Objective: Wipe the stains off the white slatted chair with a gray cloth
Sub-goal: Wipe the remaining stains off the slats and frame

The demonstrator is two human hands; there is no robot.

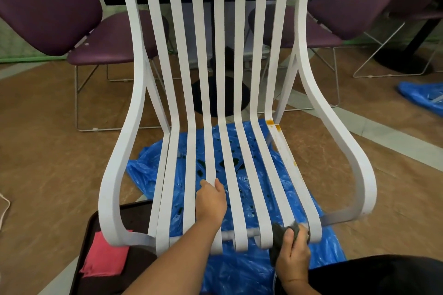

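Brown floor with a blue plastic sheet spread on it, and the white slatted chair sits on top facing the person. Right hand is clenched around the gray cloth, pressing it on the front curl of the rightmost slats, while the left hand lies open on a middle slat. Orange stains run along the far-right slat, and a pink cloth lies on a dark tray to the left.
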